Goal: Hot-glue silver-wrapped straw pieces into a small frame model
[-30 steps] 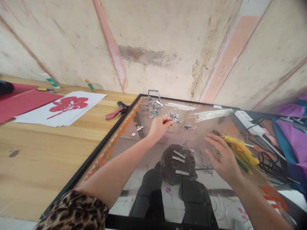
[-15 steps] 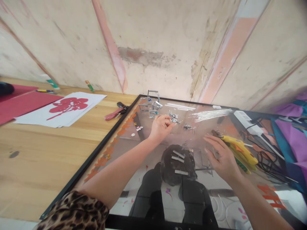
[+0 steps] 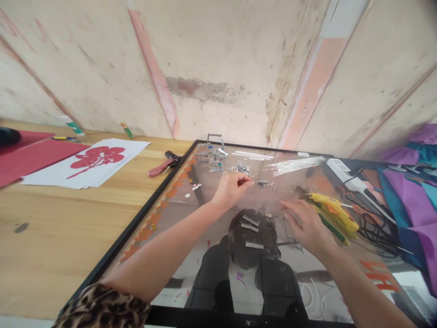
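My left hand (image 3: 231, 189) is pinched, thumb against fingers, just in front of a pile of small silver pieces (image 3: 243, 168). Whatever it may hold is too small to make out. A smaller cluster of silver bits (image 3: 262, 182) lies just right of its fingertips. My right hand (image 3: 303, 223) hovers over the glass tabletop, fingers apart and holding nothing, left of a yellow glue gun (image 3: 336, 213). Three flat grey strips (image 3: 254, 245) rest on the glass between my forearms. Behind my left hand stand small grey wire-like frames (image 3: 213, 155) with bits of blue.
White sticks (image 3: 254, 155) and a bundle of thin silver wires (image 3: 295, 165) lie along the back. A white power strip (image 3: 346, 175) and black cables (image 3: 378, 228) are at right. Pliers with pink handles (image 3: 160, 168) and paper with a red flower (image 3: 95, 161) are on the wooden table.
My left hand has drawn back from the silver pile, toward me and slightly right, fingers pinched. My right hand has shifted a little left. The view has tilted slightly upward.
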Available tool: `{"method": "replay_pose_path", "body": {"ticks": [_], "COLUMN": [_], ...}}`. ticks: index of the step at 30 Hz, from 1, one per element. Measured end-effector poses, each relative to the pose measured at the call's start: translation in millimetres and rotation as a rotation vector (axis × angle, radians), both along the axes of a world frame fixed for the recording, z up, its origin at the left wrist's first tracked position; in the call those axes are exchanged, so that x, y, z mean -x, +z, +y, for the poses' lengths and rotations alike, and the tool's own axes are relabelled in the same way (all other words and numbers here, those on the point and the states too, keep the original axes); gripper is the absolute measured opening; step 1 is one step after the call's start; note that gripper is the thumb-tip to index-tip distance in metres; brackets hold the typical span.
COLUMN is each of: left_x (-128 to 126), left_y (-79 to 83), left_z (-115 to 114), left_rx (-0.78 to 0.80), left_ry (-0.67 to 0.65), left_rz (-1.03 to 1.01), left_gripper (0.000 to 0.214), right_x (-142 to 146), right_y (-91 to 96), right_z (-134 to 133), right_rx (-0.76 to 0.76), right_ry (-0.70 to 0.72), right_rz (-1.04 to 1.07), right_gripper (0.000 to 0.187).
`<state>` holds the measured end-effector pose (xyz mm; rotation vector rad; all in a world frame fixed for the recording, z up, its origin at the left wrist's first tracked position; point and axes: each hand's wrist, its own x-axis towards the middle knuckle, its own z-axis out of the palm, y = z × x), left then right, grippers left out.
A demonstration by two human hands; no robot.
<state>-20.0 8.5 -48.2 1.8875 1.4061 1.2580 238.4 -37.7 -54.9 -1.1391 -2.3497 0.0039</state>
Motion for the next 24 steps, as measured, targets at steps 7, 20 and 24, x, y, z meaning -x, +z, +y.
{"method": "replay_pose_path", "body": {"ticks": [7, 20, 24], "left_x": [-2.6, 10.1, 16.4], "left_y": [25.4, -3.6, -12.4], "left_z": [-19.7, -66.3, -65.2], "left_rx": [0.088, 0.24, 0.227], "left_ry": [-0.064, -0.091, -0.116], "left_rz": [0.225, 0.24, 0.213], "left_gripper": [0.022, 0.014, 0.013], "right_x": [-1.3, -1.2, 4.7], "right_y": [-0.7, -11.7, -8.6], "right_z": [-3.3, -0.6, -3.1], "right_rx": [0.075, 0.11, 0.112], "right_ry": [0.054, -0.029, 0.005], "right_rz": [-0.082, -0.213, -0.167], "right_gripper": [0.028, 0.014, 0.013]}}
